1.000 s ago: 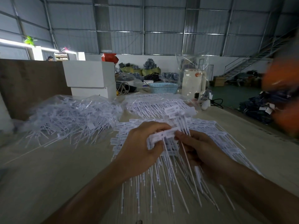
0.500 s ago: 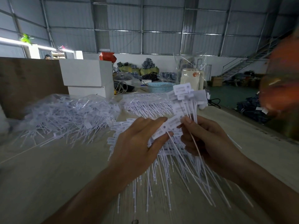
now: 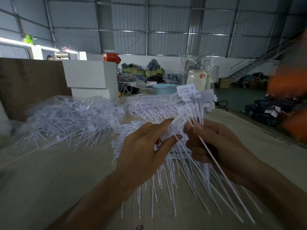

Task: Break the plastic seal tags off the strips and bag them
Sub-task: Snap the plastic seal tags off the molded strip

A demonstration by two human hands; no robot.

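Note:
My right hand (image 3: 214, 146) grips a bunch of white plastic seal tags (image 3: 194, 95), their flat heads fanned out above my fingers and their thin tails running down past my wrist. My left hand (image 3: 144, 150) pinches one tag head (image 3: 178, 121) between thumb and fingertips, right beside the bunch. Under both hands lies a spread of tag strips (image 3: 167, 165) on the table, tails pointing toward me. A clear bag of loose tags (image 3: 69, 117) lies at the left.
A second pile of tag strips (image 3: 149, 108) lies farther back on the beige table (image 3: 49, 180). Behind stand white foam blocks (image 3: 89, 77), a blue basket (image 3: 163, 88) and a white appliance in clear plastic (image 3: 197, 78). A blurred orange shape (image 3: 292, 97) fills the right edge.
Both hands have risen off the spread with the bunch. The tag heads now stand higher, and my left hand's pinch has shifted to one head beside the bunch.

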